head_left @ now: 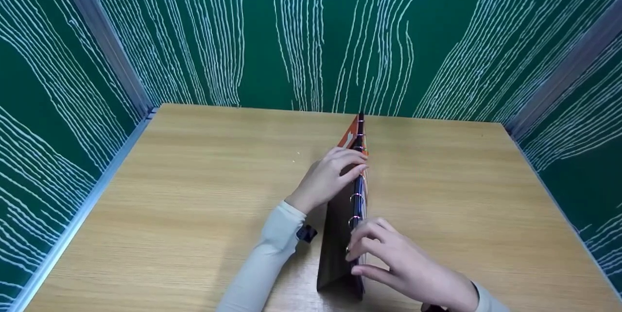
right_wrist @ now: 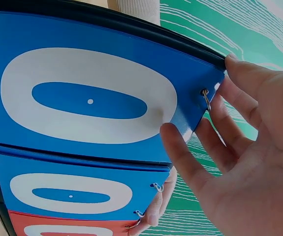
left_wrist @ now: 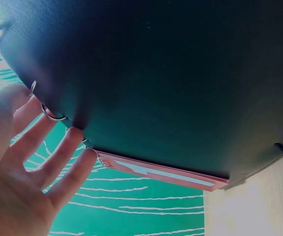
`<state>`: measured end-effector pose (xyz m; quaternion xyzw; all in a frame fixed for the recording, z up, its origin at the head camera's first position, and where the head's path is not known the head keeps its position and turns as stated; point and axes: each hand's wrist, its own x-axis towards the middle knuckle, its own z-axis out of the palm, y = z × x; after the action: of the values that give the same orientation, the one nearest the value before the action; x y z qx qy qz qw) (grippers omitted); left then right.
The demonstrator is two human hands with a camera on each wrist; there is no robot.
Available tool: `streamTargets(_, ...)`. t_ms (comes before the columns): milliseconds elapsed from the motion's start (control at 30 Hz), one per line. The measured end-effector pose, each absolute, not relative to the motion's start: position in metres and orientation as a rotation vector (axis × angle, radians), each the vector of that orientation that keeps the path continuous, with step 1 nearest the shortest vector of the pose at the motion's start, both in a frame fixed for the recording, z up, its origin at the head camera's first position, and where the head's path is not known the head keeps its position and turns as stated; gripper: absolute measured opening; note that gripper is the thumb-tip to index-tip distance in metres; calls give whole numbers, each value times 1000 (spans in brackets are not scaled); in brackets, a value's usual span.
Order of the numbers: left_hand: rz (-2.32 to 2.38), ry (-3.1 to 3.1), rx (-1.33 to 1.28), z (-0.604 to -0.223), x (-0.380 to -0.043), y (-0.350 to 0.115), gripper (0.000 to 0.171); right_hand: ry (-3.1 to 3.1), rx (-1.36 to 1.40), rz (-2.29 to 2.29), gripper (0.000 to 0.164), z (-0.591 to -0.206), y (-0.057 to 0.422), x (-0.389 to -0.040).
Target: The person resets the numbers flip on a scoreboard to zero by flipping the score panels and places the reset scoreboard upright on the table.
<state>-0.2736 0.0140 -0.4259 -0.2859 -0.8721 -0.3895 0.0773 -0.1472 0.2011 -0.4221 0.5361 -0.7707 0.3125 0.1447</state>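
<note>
A tabletop flip scoreboard (head_left: 335, 249) with a black cover stands on edge, its metal rings along the top. In the right wrist view its front shows blue number cards (right_wrist: 18, 125) with white zeros and part of a red card (right_wrist: 13, 223). My left hand (head_left: 328, 178) grips the top edge about midway, fingers among the rings; the left wrist view shows the plain black back (left_wrist: 156, 88). Nearer me, my right hand (head_left: 403, 263) holds the top edge at the near end, one fingertip over the big blue card and other fingers partly behind it.
The scoreboard stands on a wooden table (head_left: 194, 156). Green walls (head_left: 262, 35) with white wavy lines surround the table on its far side and both flanks. A small red card part (head_left: 349, 134) shows at the scoreboard's far end.
</note>
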Motion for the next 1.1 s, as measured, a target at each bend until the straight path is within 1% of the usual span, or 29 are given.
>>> streamTargets(233, -1166, -2626, -846, -426, -274, 14, 29, -2262, 1537, 916, 29, -420, 202, -145)
streamTargets(367, -1118, -2611, -858, -425, -274, 14, 29, -2256, 1541, 912, 21, -420, 201, -145)
streamTargets(467, -1088, -2602, -864, -425, -274, 14, 29, -2257, 1542, 912, 18, -419, 201, -145)
streamTargets(600, -1101, -2602, -868, -425, -274, 15, 29, -2256, 1538, 917, 24, -420, 202, -146)
streamTargets(800, -1186, -2598, -855, -427, -275, 16, 27, -2273, 1529, 917, 26, -421, 202, -145)
streamTargets(1100, -1329, -2616, -761, -431, -277, 15, 41, -2267, 1534, 911, 29, -421, 203, -145)
